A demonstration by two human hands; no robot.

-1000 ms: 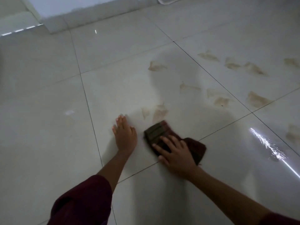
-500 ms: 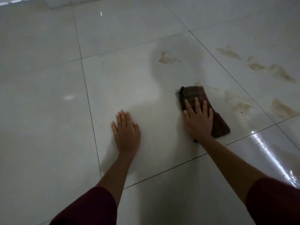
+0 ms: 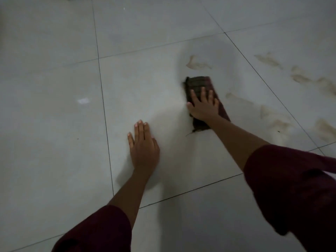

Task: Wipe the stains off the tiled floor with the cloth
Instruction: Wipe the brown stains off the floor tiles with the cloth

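A dark brown folded cloth (image 3: 198,84) lies flat on the pale tiled floor (image 3: 54,124). My right hand (image 3: 203,104) presses down on its near half, fingers spread. Just beyond the cloth sits a tan stain (image 3: 197,64). More tan stains (image 3: 240,99) run to the right of the cloth, towards the frame's edge. My left hand (image 3: 143,144) rests palm down on the same tile, fingers together, a hand's width to the left of the cloth and nearer to me. It holds nothing.
Dark grout lines (image 3: 103,106) divide the glossy tiles. Further smears (image 3: 307,79) lie on the tile to the far right. A small dark speck (image 3: 278,131) sits among the stains. Dark red sleeves cover both forearms near the bottom edge.
My right hand has pushed the cloth away from me and up the tile, over the stains that lay near my left hand. The left hand has stayed planted.
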